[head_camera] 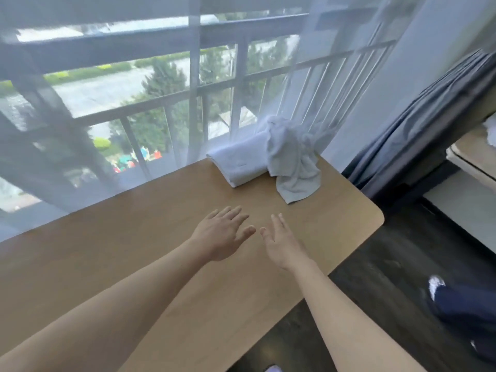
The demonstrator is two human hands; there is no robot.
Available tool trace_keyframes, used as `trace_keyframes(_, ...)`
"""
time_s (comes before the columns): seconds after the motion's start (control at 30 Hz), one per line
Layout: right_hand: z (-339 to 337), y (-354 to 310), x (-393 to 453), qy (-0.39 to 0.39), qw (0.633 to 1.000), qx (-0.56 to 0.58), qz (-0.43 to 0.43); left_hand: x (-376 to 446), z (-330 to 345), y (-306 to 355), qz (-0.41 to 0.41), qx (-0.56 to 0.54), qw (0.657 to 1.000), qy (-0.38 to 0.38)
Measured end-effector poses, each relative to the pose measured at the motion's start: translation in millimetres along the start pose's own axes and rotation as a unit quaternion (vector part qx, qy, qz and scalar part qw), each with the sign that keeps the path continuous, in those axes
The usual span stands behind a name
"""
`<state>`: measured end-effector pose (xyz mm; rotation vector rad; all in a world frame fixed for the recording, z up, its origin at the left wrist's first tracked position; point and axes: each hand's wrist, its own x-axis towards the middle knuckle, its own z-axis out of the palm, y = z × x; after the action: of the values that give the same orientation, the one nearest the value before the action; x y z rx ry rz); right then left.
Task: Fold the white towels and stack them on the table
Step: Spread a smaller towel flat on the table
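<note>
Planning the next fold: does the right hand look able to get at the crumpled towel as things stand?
Probably yes. The right hand is open and empty over bare table, and nothing lies between it and the crumpled towel, which is draped over the folded towel at the far corner.

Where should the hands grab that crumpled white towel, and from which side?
Probably by the loose flap of the crumpled towel that spills toward the person onto the wooden table. Come from the near side, where both open hands, left hand and right hand, already are. Its far part leans on the folded towel, so lift it clear.
</note>
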<state>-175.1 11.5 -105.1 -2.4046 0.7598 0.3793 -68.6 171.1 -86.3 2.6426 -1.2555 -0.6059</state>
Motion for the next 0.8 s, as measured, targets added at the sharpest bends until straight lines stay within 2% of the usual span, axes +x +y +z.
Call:
trace_keyframes(0.27,-63.2,54.6,106.7,0.051,0.998,0.02,-0.039,117.5,-7.7,50.6,-0.04,-0.022,0.999,0.011)
trace_keyframes(0.43,-98.3,89.9,186.6,0.095,0.993,0.044,-0.058,212.0,-15.7,68.6,-0.085,-0.07,0.99,0.085)
trace_keyframes(0.5,-111.6,101.1,214.9,0.104,0.99,0.076,-0.055,249.5,-17.7,72.7,-0.137,-0.133,0.97,0.152)
trace_keyframes(0.6,-126.8,113.2,251.6,0.138,0.984,0.089,-0.067,297.0,-20.6,76.3,-0.215,-0.243,0.912,0.252)
trace_keyframes(0.7,-134.1,119.1,281.8,0.161,0.984,0.049,-0.061,332.4,-21.5,71.3,-0.27,-0.292,0.879,0.264)
trace_keyframes(0.8,-134.5,121.4,301.7,0.124,0.988,0.091,-0.021,356.2,-18.1,66.9,-0.311,-0.297,0.867,0.251)
